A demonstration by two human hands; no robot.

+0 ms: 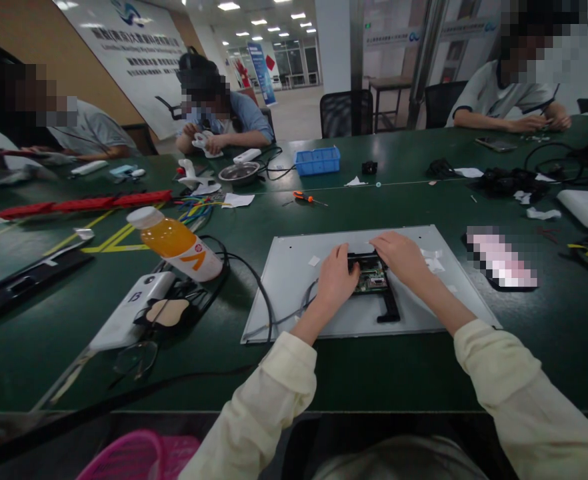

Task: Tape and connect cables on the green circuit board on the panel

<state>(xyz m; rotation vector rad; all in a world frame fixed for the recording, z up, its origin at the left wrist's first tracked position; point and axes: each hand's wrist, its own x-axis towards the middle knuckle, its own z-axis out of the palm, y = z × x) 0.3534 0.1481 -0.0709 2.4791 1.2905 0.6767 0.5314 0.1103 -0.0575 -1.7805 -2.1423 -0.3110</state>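
Observation:
A grey metal panel (pixel 294 267) lies flat on the dark green table in front of me. At its middle sits a small green circuit board (pixel 373 275) in a black frame, with a black strip running down from it. My left hand (pixel 337 279) rests on the board's left side, fingers curled against it. My right hand (pixel 401 257) lies over the board's top right edge, fingers bent down on it. Grey wires (pixel 304 303) trail from the board to the left across the panel.
An orange drink bottle (pixel 177 243) lies tilted at the left, above a white device (pixel 129 310) with black cables and glasses. A screwdriver (pixel 307 198), blue bin (pixel 318 161) and metal bowl (pixel 239 173) sit further back. Other people work round the table.

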